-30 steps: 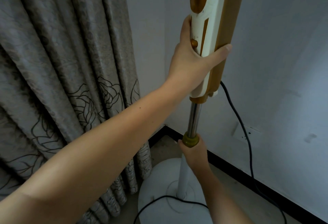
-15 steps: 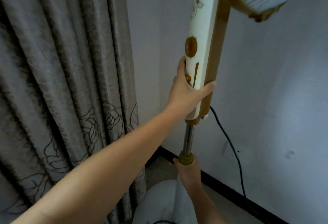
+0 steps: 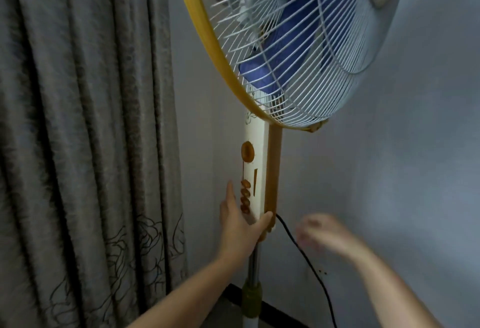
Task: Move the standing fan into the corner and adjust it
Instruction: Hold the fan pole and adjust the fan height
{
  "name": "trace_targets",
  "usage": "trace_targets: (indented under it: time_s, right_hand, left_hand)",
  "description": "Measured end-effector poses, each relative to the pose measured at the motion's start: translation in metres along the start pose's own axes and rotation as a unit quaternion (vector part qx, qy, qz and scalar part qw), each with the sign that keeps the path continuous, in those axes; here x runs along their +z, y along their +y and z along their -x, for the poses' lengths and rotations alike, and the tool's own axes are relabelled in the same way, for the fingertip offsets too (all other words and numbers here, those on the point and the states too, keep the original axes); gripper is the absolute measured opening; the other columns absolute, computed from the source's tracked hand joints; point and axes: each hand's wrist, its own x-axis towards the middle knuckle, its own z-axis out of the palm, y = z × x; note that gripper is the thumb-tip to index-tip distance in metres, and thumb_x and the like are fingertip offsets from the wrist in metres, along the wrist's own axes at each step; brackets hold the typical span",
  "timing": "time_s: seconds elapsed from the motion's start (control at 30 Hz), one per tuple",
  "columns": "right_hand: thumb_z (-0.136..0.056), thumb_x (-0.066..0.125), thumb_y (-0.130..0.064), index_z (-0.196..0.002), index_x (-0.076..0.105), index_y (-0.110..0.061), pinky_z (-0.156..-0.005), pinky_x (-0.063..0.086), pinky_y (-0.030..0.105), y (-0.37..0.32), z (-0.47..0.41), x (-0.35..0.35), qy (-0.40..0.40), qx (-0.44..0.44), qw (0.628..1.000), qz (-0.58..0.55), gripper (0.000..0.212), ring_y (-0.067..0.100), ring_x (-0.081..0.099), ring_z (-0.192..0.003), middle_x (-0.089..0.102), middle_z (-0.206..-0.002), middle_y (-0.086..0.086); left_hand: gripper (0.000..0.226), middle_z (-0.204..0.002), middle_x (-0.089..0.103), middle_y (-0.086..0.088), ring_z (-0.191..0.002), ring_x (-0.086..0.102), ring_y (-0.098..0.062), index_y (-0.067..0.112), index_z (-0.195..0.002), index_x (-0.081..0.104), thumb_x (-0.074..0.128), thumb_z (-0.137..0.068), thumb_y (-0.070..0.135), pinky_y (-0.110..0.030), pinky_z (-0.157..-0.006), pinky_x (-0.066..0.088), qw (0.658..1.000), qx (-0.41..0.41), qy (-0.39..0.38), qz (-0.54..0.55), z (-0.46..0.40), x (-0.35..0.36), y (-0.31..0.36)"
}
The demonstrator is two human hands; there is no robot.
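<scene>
The standing fan [image 3: 259,171] stands in the room's corner, with a cream and amber control column, a chrome pole and an olive height collar [image 3: 251,300]. Its white wire cage with an amber rim [image 3: 298,49] holds blue blades and fills the top of the view. My left hand [image 3: 240,226] grips the bottom of the control column, thumb beside the amber buttons. My right hand [image 3: 320,234] is blurred, in the air to the right of the column, holding nothing, fingers apart. The fan's base is out of view.
A grey patterned curtain [image 3: 83,145] hangs at the left, close to the fan. Pale walls meet behind the column. The black power cord [image 3: 306,257] runs down from the column along the right wall. A dark skirting strip [image 3: 280,314] lines the floor.
My right hand has let go of the height collar and risen to the right of the column. The view has tilted up, bringing the fan head in. My left hand still grips the column.
</scene>
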Motion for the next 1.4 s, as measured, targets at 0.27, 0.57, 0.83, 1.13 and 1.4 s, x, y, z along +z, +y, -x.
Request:
trace_targets:
  time_s: [0.27, 0.57, 0.83, 1.13, 1.4]
  right_hand:
    - [-0.076, 0.069, -0.038, -0.136, 0.036, -0.028, -0.096, 0.048, 0.034, -0.073, -0.057, -0.033, -0.075, -0.244, 0.952, -0.167, 0.069, 0.012, 0.055, -0.119, 0.055, -0.131, -0.004]
    - [-0.052, 0.080, -0.053, -0.123, 0.042, -0.038, -0.098, 0.049, 0.039, -0.080, -0.086, -0.012, -0.213, -0.237, 0.923, -0.216, 0.081, 0.018, 0.058, -0.115, 0.059, -0.126, -0.001]
    - [-0.059, 0.082, -0.051, -0.136, 0.035, -0.019, -0.101, 0.046, 0.038, -0.089, -0.098, -0.014, -0.184, -0.256, 0.934, -0.167, 0.096, 0.019, 0.057, -0.117, 0.058, -0.127, 0.002]
    - [-0.073, 0.078, -0.034, -0.130, 0.039, -0.010, -0.067, 0.046, 0.014, -0.092, -0.090, 0.000, -0.092, -0.262, 0.946, -0.165, 0.073, 0.011, 0.061, -0.098, 0.059, -0.117, 0.001]
    - [-0.067, 0.080, -0.043, -0.124, 0.035, -0.010, -0.073, 0.044, 0.023, -0.102, -0.077, 0.013, 0.002, -0.226, 0.963, -0.148, 0.080, 0.015, 0.057, -0.094, 0.055, -0.108, -0.001]
  left_hand:
    - [0.087, -0.131, 0.040, 0.006, -0.086, 0.058, 0.007, 0.043, -0.140, 0.020, 0.076, -0.074, 0.031, -0.002, -0.046, 0.043, 1.000, 0.013, -0.016, 0.007, -0.003, 0.007, 0.013]
    - [0.098, -0.129, 0.046, -0.001, -0.112, 0.054, -0.017, 0.036, -0.143, 0.015, 0.077, -0.068, 0.034, -0.040, -0.088, 0.054, 0.985, 0.041, 0.155, -0.066, -0.012, 0.041, 0.037]
    - [0.085, -0.103, 0.057, 0.009, -0.084, 0.061, -0.002, 0.039, -0.136, 0.026, 0.073, -0.067, 0.023, -0.011, -0.056, 0.052, 0.982, 0.035, 0.160, -0.091, -0.020, 0.039, 0.046]
    - [0.078, -0.098, 0.066, -0.007, -0.080, 0.069, -0.018, 0.025, -0.136, 0.032, 0.070, -0.068, 0.014, -0.034, -0.065, 0.060, 0.993, 0.020, 0.097, -0.064, -0.018, 0.025, 0.050]
    - [0.065, -0.096, 0.066, -0.008, -0.072, 0.066, 0.000, 0.014, -0.136, 0.036, 0.064, -0.079, 0.000, -0.017, -0.061, 0.054, 0.997, 0.048, 0.023, -0.059, -0.018, 0.007, 0.054]
